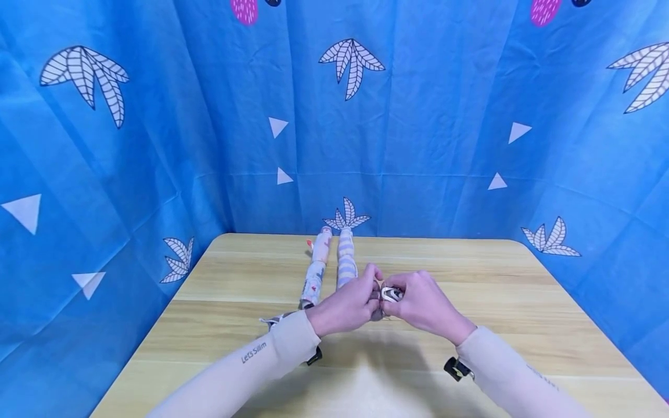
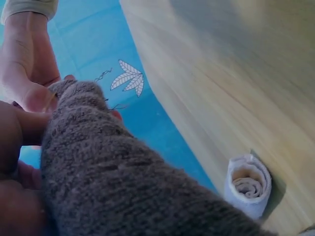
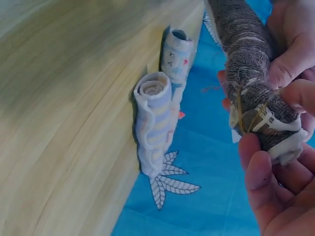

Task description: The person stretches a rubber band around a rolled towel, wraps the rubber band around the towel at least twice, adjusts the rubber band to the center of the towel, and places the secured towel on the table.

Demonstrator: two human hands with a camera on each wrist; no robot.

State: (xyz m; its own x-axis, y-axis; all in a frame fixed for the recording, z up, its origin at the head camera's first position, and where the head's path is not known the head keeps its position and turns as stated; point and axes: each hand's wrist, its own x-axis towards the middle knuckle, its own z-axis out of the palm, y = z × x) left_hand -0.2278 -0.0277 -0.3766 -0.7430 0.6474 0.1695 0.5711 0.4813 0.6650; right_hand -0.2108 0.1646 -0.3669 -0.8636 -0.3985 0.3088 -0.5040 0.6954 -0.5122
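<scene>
Both hands hold a rolled grey-brown knitted cloth (image 3: 251,59) above the table. In the head view my left hand (image 1: 347,305) grips the roll along its body, palm partly hidden by the forearm. My right hand (image 1: 423,302) pinches the roll's end, where white edging (image 1: 392,294) shows. Thin tan strands (image 3: 253,118) cross the cloth near that end in the right wrist view. The left wrist view has the ribbed roll (image 2: 113,172) large in front, the left fingers (image 2: 29,128) round its side and the right hand (image 2: 29,69) at its far end.
Left of the hands, a striped roll (image 3: 155,123) and a patterned roll (image 1: 313,278) lie lengthwise on the wooden table (image 1: 235,273). A grey cloth (image 1: 274,319) pokes out behind the left sleeve. A blue printed curtain (image 1: 444,116) hangs along the back and sides.
</scene>
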